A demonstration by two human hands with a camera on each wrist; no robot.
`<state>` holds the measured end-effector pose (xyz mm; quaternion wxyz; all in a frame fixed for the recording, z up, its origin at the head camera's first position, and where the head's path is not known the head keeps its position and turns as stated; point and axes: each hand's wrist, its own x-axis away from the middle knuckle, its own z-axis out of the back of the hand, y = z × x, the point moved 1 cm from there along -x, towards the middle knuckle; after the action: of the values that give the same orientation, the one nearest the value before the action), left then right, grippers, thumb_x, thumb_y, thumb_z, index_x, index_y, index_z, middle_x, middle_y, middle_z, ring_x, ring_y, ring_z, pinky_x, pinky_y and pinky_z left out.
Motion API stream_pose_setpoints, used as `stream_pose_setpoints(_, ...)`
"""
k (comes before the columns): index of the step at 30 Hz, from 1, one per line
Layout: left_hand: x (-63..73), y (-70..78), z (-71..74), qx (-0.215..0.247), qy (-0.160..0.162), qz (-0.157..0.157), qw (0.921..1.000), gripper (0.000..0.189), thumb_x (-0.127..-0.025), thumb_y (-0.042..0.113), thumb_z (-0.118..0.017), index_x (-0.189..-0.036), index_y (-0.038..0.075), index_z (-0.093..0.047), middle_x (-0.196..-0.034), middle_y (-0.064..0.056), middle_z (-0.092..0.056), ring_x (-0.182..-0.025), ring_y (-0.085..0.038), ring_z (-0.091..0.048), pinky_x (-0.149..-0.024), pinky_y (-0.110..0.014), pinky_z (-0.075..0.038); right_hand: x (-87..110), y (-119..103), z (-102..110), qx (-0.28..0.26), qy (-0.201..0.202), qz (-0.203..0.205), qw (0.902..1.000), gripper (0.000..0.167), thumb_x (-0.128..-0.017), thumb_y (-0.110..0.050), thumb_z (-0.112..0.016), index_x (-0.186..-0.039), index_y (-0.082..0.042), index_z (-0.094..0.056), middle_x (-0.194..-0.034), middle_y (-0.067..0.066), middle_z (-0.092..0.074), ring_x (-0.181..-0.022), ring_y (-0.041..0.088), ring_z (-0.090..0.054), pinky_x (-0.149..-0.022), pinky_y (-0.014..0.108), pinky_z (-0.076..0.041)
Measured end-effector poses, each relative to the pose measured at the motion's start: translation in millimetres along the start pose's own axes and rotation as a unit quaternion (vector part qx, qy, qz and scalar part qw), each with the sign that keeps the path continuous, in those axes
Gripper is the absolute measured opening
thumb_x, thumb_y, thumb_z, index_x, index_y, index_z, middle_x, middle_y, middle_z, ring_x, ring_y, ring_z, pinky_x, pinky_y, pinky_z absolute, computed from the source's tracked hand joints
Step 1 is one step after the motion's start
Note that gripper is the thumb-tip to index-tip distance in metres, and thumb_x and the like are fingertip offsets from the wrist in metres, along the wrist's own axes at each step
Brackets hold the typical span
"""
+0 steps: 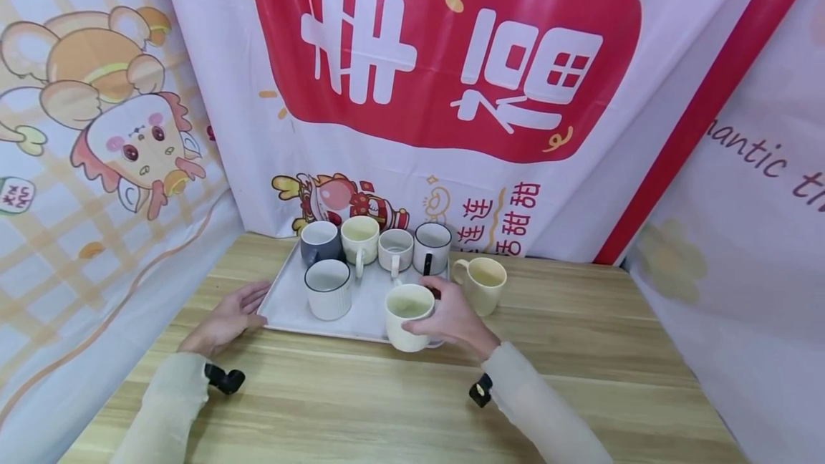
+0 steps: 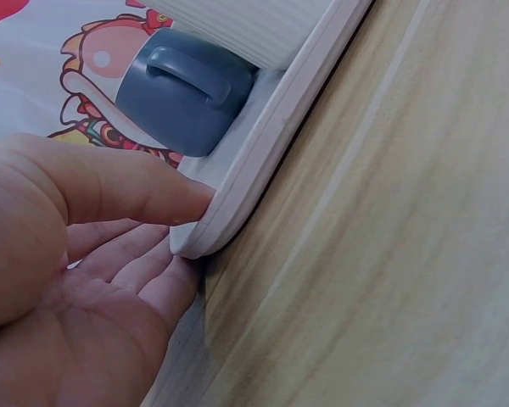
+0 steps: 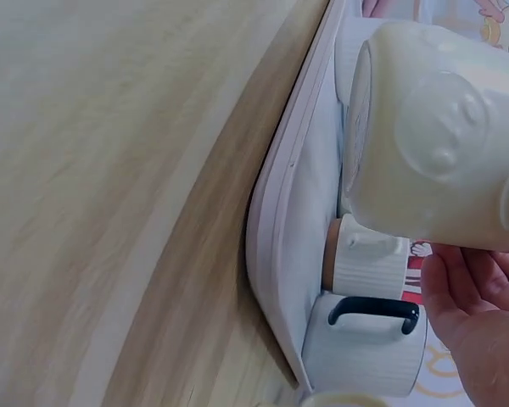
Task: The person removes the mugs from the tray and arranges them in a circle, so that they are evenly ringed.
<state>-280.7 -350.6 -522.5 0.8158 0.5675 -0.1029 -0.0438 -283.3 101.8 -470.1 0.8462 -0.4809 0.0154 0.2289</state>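
Note:
My right hand [image 1: 456,312] grips a cream mug [image 1: 404,335] around its side, over the front right part of the white tray [image 1: 367,329]. The right wrist view shows raised relief on this mug [image 3: 445,127] and a gap between its base and the tray. At the tray's left front corner my left hand [image 1: 227,317] holds the edge, thumb on the rim and fingers along the outside. Close behind the right hand, a pale yellow mug [image 1: 485,296] stands on the table, off the tray, its handle facing left.
Along the tray's back stand a blue-grey mug [image 1: 320,245], a light yellow mug [image 1: 361,242], a small white cup [image 1: 395,253] and a black-handled white mug [image 1: 440,258]. A ribbed white mug [image 1: 330,299] sits front left. Printed cloth [image 1: 445,92] hangs behind the wooden table [image 1: 361,407].

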Motion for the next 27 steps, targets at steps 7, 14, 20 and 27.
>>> stream_pose_setpoints(7,1.4,1.1,-0.3,0.011,-0.006,0.003,0.9999,0.089,-0.094,-0.009,-0.062,-0.166,-0.008,-0.01,-0.173,-0.033,-0.011,-0.16,-0.053,-0.014,-0.128,-0.052,-0.025,31.1,4,26,0.003,0.007,-0.016,0.9998,0.061,-0.065,-0.023,-0.098,-0.12,-0.016,-0.071,-0.11,0.001,-0.074,-0.099,0.018,-0.067,-0.085,0.024,-0.058)
stream_pose_setpoints(14,1.7,1.4,0.2,0.014,-0.008,-0.003,0.9999,0.089,-0.093,-0.009,-0.063,-0.165,-0.009,-0.01,-0.173,-0.034,-0.012,-0.16,-0.054,-0.015,-0.126,-0.04,-0.035,60.6,12,62,0.017,0.017,-0.048,0.9986,0.064,-0.067,-0.025,-0.099,-0.124,-0.016,-0.07,-0.116,0.004,-0.075,-0.103,0.023,-0.068,-0.088,0.03,-0.059)
stream_pose_setpoints(20,2.1,2.3,0.0,0.016,-0.009,-0.002,0.9998,0.089,-0.093,-0.009,-0.063,-0.165,-0.008,-0.01,-0.173,-0.034,-0.012,-0.16,-0.054,-0.016,-0.125,-0.038,-0.037,82.7,29,96,0.052,0.046,-0.071,0.9951,0.064,-0.069,-0.024,-0.099,-0.125,-0.013,-0.069,-0.114,0.005,-0.075,-0.102,0.019,-0.068,-0.087,0.025,-0.059)
stream_pose_setpoints(27,2.8,1.4,1.1,0.014,-0.008,-0.006,0.9998,0.09,-0.093,-0.008,-0.063,-0.165,-0.009,-0.011,-0.173,-0.034,-0.012,-0.16,-0.054,-0.015,-0.124,-0.034,-0.038,102.1,46,128,0.058,0.071,-0.083,0.9924,0.061,-0.074,-0.02,-0.097,-0.126,-0.006,-0.069,-0.116,0.012,-0.074,-0.102,0.021,-0.068,-0.085,0.021,-0.058)
